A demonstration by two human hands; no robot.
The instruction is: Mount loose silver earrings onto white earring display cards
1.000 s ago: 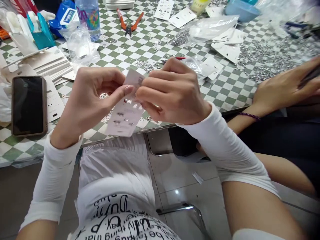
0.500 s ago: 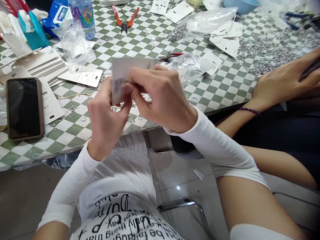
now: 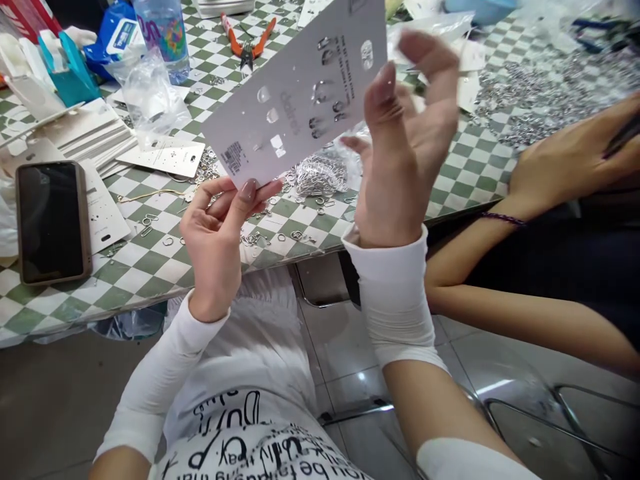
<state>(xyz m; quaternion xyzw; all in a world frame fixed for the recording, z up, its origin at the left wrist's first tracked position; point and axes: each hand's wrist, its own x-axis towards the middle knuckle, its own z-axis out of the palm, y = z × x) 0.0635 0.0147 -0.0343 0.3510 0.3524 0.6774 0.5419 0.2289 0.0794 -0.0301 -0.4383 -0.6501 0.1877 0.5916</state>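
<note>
The left hand (image 3: 220, 233) pinches a punched earring card (image 3: 295, 93) by its lower edge while the right hand (image 3: 405, 147) stands open (slightly blurred), so a slackened pinch could drop the card onto the heap of metal rings (image 3: 320, 175).

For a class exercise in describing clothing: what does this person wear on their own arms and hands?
Both forearms wear snug white arm sleeves. The left sleeve ends at the wrist of the left hand; the right sleeve bunches in soft creases below the right hand. A second white band shows higher up the right arm. The left thumbnail carries muted mauve polish.
</note>
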